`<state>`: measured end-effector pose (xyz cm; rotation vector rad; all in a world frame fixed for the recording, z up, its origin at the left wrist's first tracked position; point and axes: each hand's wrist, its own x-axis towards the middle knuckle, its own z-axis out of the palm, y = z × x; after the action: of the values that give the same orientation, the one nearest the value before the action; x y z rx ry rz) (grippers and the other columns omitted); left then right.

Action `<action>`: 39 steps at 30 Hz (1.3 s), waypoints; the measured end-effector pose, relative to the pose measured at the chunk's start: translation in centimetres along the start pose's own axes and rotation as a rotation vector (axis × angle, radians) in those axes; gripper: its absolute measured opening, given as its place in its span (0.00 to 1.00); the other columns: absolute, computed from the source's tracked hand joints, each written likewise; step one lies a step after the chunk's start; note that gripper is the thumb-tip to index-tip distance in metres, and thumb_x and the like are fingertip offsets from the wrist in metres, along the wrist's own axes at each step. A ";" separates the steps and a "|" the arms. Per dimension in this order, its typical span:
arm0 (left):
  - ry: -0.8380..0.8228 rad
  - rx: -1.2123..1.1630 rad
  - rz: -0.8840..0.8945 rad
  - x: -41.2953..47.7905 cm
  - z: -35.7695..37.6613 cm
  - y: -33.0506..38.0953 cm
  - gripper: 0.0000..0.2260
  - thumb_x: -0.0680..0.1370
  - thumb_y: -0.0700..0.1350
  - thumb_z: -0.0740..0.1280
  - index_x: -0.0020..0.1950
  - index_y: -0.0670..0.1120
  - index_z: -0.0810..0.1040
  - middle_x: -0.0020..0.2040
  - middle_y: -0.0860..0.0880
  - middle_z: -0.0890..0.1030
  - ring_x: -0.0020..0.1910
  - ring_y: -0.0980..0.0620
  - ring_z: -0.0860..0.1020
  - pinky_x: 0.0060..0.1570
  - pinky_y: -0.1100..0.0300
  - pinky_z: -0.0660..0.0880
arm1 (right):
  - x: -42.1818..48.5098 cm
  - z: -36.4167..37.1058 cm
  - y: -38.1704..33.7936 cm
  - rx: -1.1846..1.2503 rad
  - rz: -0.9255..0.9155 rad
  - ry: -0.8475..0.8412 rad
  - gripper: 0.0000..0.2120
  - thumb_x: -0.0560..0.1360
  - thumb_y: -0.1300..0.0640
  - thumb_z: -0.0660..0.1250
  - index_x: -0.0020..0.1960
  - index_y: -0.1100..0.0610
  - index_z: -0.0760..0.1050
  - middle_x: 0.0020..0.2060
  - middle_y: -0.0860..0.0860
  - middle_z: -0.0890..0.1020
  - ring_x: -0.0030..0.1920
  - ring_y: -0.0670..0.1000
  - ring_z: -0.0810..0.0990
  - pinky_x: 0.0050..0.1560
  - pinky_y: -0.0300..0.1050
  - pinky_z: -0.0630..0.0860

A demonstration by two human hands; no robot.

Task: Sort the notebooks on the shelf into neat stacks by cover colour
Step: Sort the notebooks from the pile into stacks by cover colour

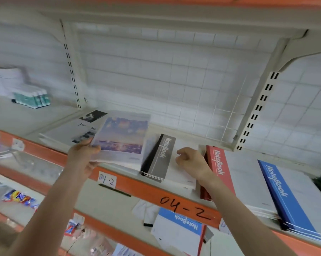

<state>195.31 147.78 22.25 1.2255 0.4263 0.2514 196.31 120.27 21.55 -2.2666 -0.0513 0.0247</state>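
The left hand [83, 154] pinches the purple notebook [121, 138] by its left edge. The right hand [192, 162], fingers curled empty, sits beside the red notebook [218, 164].

Bright, even, shadowless light; motion blur throughout, wide-angle bending at the edges, soft focus everywhere.

Single view, head-worn, wide-angle. Set close before the shelf [150, 191], facing forward, about level with it. Frame tilted: the shelf's front edge runs from left down to lower right. Covers upper shelf [156, 13] underside, back grid [156, 71], lower shelf [100, 198].
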 end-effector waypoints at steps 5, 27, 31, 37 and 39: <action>-0.035 0.545 0.240 2.6 -0.4 0.2 0.07 0.70 0.35 0.65 0.45 0.43 0.80 0.32 0.46 0.75 0.33 0.47 0.71 0.30 0.61 0.68 | -0.1 1.5 0.0 -0.402 -0.091 -0.005 0.17 0.78 0.58 0.58 0.66 0.59 0.70 0.62 0.56 0.74 0.62 0.54 0.73 0.58 0.40 0.66; -0.283 1.629 0.802 -0.9 -0.1 -8.9 0.17 0.73 0.54 0.54 0.60 0.52 0.70 0.55 0.39 0.77 0.56 0.35 0.75 0.46 0.33 0.72 | -0.5 4.1 1.7 -0.626 -0.174 0.043 0.31 0.74 0.40 0.42 0.63 0.57 0.70 0.61 0.53 0.72 0.64 0.56 0.68 0.66 0.47 0.63; -0.338 1.655 0.740 -0.7 0.6 -8.3 0.20 0.73 0.54 0.54 0.59 0.50 0.77 0.54 0.40 0.78 0.55 0.36 0.77 0.47 0.33 0.72 | -0.8 4.1 1.5 -0.630 -0.169 0.047 0.23 0.79 0.47 0.48 0.65 0.58 0.70 0.63 0.54 0.71 0.65 0.57 0.66 0.66 0.47 0.62; -0.419 1.631 0.699 -0.4 1.5 -8.3 0.39 0.67 0.63 0.31 0.76 0.55 0.56 0.75 0.44 0.57 0.75 0.43 0.53 0.70 0.39 0.50 | -0.7 4.0 1.6 -0.646 -0.181 0.045 0.17 0.81 0.52 0.53 0.66 0.58 0.69 0.64 0.54 0.71 0.66 0.57 0.65 0.66 0.46 0.61; -0.450 1.608 0.659 -0.6 1.5 -7.9 0.42 0.64 0.64 0.28 0.76 0.56 0.50 0.76 0.47 0.51 0.76 0.46 0.47 0.71 0.42 0.46 | -0.6 3.9 1.5 -0.626 -0.174 0.030 0.17 0.81 0.52 0.53 0.65 0.58 0.70 0.62 0.55 0.72 0.65 0.57 0.66 0.66 0.47 0.62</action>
<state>195.15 143.66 15.32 2.9201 -0.3346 0.1456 195.60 122.24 17.93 -2.8770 -0.2731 -0.1360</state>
